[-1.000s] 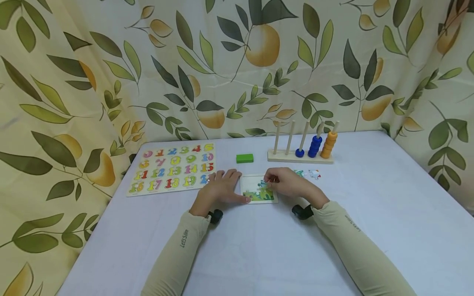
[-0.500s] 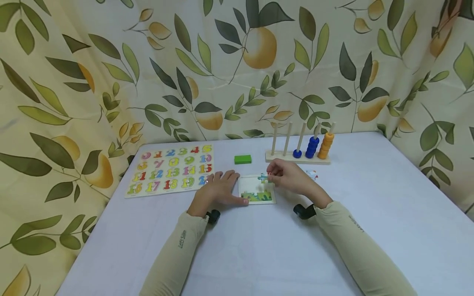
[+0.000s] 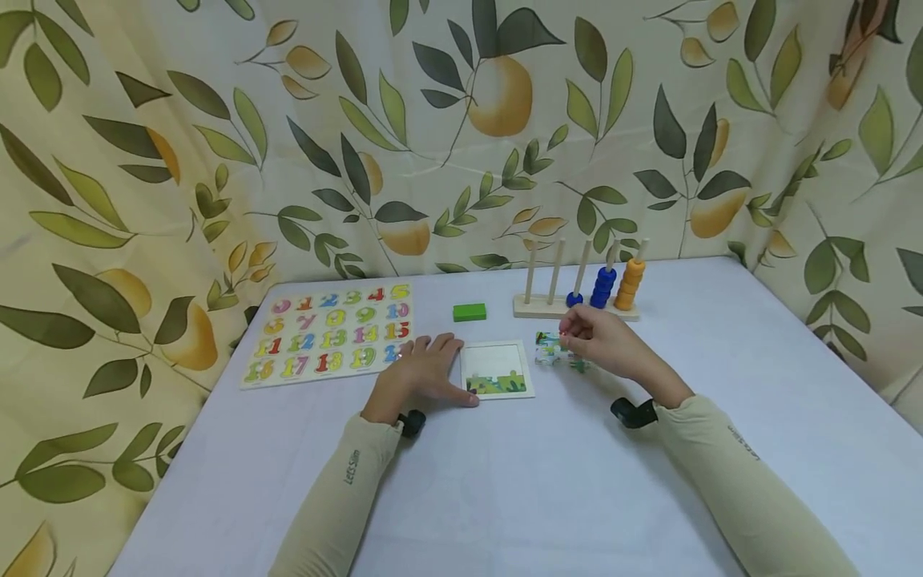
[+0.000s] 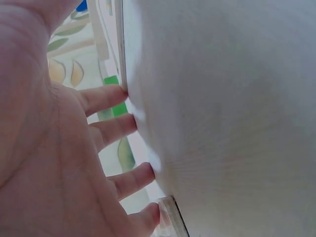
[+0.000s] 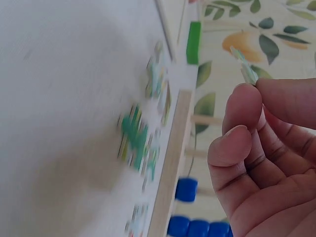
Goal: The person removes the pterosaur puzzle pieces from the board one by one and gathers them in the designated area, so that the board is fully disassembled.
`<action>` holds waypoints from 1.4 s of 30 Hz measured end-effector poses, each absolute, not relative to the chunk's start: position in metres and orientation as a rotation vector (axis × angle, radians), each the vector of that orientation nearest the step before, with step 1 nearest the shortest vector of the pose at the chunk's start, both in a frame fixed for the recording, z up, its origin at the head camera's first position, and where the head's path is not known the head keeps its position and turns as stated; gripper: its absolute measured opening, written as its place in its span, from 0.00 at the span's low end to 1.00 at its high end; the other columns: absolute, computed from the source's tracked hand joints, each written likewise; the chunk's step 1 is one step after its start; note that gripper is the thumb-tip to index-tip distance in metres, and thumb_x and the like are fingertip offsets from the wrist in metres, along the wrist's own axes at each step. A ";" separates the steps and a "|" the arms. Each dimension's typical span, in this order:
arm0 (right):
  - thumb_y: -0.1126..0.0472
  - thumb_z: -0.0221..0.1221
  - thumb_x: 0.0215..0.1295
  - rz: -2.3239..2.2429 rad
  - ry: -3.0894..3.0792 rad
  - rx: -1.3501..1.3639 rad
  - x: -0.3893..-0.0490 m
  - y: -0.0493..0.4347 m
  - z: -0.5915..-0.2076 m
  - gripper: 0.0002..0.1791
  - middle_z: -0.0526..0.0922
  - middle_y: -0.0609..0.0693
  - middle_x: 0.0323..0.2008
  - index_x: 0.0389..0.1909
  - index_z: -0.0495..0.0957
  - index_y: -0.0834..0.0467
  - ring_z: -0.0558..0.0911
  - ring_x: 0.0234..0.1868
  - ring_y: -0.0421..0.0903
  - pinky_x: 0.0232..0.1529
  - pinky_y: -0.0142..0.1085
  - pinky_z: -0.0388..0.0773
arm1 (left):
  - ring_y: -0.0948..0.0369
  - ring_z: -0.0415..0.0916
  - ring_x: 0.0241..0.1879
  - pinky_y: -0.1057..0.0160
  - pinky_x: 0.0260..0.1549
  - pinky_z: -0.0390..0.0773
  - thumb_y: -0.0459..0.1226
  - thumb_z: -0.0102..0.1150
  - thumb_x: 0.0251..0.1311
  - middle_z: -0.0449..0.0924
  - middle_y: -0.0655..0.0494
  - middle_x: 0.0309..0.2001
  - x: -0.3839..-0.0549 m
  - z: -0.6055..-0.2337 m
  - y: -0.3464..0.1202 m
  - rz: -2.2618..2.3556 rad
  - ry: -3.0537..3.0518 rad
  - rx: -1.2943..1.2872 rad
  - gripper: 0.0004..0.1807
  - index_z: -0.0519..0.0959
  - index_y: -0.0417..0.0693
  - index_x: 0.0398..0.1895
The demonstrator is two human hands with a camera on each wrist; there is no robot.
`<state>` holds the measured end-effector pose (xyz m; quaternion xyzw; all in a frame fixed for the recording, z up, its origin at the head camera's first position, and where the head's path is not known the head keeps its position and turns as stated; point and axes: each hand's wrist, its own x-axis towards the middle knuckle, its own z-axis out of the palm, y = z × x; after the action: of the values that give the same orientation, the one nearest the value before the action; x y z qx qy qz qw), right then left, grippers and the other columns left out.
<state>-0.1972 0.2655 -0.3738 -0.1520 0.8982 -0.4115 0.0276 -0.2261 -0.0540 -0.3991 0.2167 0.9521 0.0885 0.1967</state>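
Puzzle piece (image 5: 248, 71), pinched by right fingers (image 5: 242, 106), above table (image 3: 461, 497)

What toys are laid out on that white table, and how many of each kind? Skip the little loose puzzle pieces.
Number board: 1
Green block: 1
Peg stand with beads: 1
Puzzle tray: 1
Total: 4

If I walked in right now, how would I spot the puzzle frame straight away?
On the white table, find the number board, then look right of it, past the left hand. There lies a pale, squarish puzzle frame, its near left corner at that hand's thumb. Unlike the crowded number board, it is blank inside except for green pieces along its near side.
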 end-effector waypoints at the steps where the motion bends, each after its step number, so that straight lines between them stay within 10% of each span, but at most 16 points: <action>1: 0.70 0.63 0.74 -1.266 2.775 -0.463 -0.197 0.269 -0.374 0.07 0.83 0.57 0.40 0.48 0.77 0.67 0.82 0.38 0.51 0.36 0.34 0.85 | 0.41 0.43 0.83 0.35 0.79 0.43 0.69 0.71 0.57 0.47 0.52 0.87 -0.226 -0.399 -0.054 0.247 2.663 0.598 0.62 0.54 0.54 0.88; 42: 0.66 0.62 0.77 -1.025 2.760 -0.243 -0.191 0.339 -0.396 0.11 0.82 0.50 0.29 0.52 0.77 0.69 0.80 0.28 0.46 0.27 0.35 0.76 | 0.40 0.44 0.83 0.37 0.80 0.43 0.65 0.74 0.58 0.50 0.50 0.86 -0.226 -0.398 -0.054 0.308 2.658 0.602 0.60 0.57 0.50 0.86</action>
<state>-0.1911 0.3393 -0.3960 -0.0819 0.9301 -0.3456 0.0936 -0.2258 -0.0542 -0.3976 0.2152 0.9499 0.1100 0.1983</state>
